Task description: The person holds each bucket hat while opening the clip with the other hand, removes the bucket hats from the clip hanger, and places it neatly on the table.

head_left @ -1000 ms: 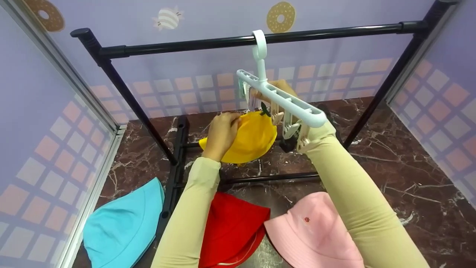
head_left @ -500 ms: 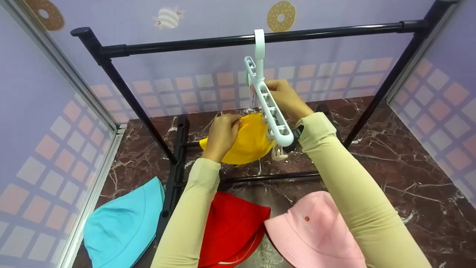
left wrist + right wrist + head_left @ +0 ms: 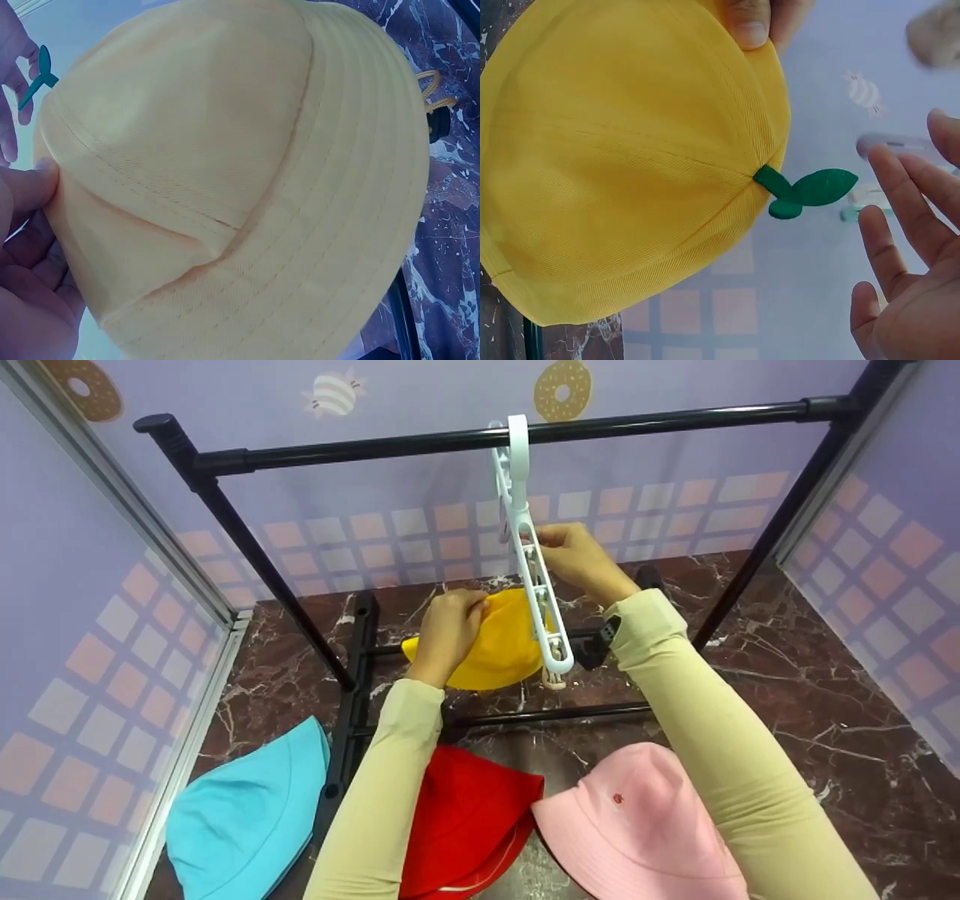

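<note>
My left hand [image 3: 448, 630] pinches the edge of a yellow bucket hat [image 3: 504, 641] between thumb and fingers. The hat has a green leaf sprout [image 3: 821, 187] on its crown, pointing toward my right hand in the right wrist view. My right hand [image 3: 581, 556] is behind the hanger, its fingers spread and extended beside a purple clip [image 3: 896, 142]. A white clip hanger [image 3: 534, 566] hooks over the black rail, its long bar partly covering the hat in the head view. Several small clips hang beneath the bar, such as a beige clip [image 3: 553, 681].
On the marble-patterned surface [image 3: 817, 697] lie a turquoise hat [image 3: 244, 810], a red hat [image 3: 476, 817] and a pink hat [image 3: 645, 825]. The black rack [image 3: 390, 446] frames the work, with lower bars behind the hats. Lilac walls close in the sides and back.
The hanger has swung round on its hook, its near end moving left and lower. My right hand has come into fuller view beside it; my left hand stays put with the yellow hat.
</note>
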A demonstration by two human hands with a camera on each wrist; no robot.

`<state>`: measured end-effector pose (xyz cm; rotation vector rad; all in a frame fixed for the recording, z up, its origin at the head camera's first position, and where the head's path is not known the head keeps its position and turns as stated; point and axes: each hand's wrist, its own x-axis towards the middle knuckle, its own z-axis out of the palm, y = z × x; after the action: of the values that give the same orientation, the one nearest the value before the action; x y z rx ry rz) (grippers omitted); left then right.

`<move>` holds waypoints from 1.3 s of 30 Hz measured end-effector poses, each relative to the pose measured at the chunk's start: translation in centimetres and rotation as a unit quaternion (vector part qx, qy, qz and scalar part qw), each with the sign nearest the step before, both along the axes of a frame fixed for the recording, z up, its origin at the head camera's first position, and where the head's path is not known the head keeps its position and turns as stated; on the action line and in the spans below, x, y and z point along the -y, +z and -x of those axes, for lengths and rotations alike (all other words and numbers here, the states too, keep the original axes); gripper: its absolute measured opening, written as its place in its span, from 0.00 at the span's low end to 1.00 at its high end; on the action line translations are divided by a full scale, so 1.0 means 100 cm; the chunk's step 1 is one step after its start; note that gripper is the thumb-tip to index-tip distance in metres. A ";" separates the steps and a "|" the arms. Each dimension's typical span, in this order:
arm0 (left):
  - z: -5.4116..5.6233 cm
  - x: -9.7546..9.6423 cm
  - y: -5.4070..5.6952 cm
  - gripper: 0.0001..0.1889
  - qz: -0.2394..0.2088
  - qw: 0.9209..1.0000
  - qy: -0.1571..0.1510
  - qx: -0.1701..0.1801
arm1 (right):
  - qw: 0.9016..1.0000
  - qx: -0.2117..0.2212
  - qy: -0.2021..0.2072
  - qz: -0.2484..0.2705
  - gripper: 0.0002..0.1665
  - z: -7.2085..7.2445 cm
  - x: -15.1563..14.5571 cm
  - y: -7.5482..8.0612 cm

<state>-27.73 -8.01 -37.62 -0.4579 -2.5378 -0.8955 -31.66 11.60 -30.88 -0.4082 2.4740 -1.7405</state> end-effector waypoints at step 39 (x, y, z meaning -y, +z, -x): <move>-0.032 -0.043 -0.026 0.09 -0.130 0.989 -0.067 0.025 | 0.994 -0.077 -0.069 -0.021 0.22 -0.081 -0.103 0.001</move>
<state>-24.57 -3.67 -40.19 -0.5325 -2.4107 -1.2822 -23.53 21.93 -30.81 -0.3903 2.7012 -1.7638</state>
